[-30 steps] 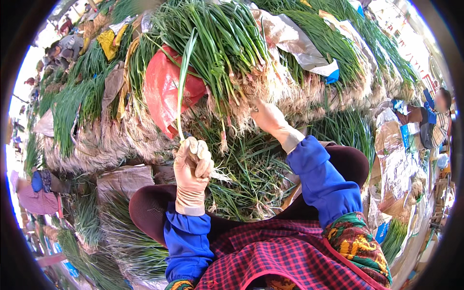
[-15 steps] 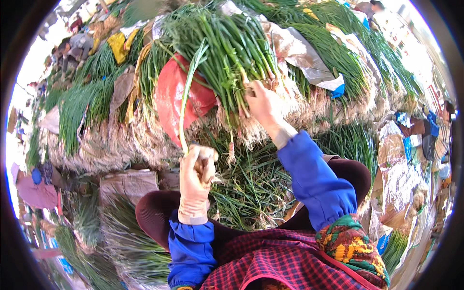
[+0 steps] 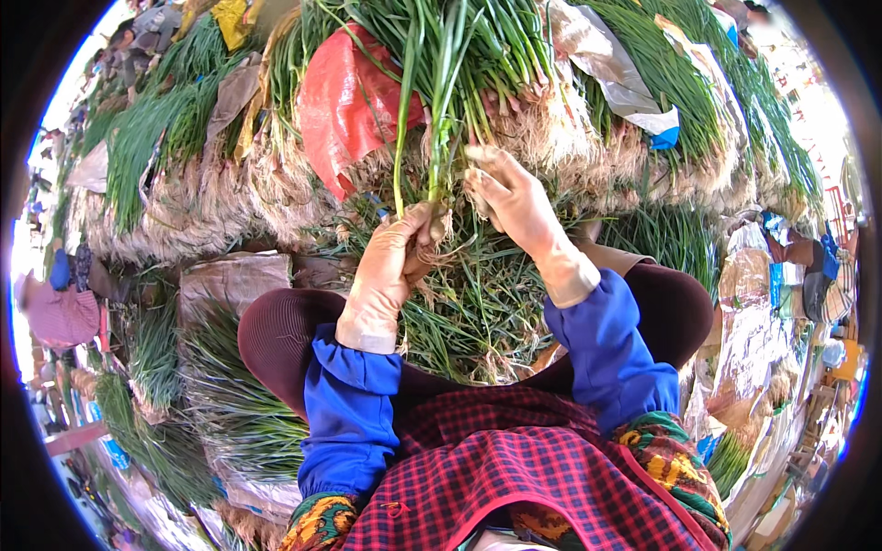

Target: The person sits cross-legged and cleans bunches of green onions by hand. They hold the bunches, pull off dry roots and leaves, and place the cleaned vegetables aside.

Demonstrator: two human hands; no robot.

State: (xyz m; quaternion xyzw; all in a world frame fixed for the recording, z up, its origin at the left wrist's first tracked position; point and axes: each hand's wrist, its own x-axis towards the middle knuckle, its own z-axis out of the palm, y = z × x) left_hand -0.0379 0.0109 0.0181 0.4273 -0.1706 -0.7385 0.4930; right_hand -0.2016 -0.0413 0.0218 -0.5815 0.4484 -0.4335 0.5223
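My left hand (image 3: pixel 390 266) is closed round the lower ends of a few green onions (image 3: pixel 439 156), whose leaves reach up over the pile. Just to its right, my right hand (image 3: pixel 522 204) has its fingers bent around the base of another green onion (image 3: pixel 477 115), with pale roots hanging below the fingertips. Part of that grip is hidden by the fingers. Ahead of both hands lies a heap of green onions (image 3: pixel 519 41), its white rooty ends facing me. A red plastic sheet (image 3: pixel 344 101) lies beside it on the left.
Loose green leaves and trimmings (image 3: pixel 482 308) cover the ground between my knees. More green onions (image 3: pixel 248 413) lie on sheeting at the left. A silvery sheet (image 3: pixel 620 69) rests over the row at the right. A person in pink (image 3: pixel 62 312) is at the far left.
My left hand has risen and moved right, now holding more stalks beside the single one. The right hand has drawn back from the heap toward me. The view has tilted downward.
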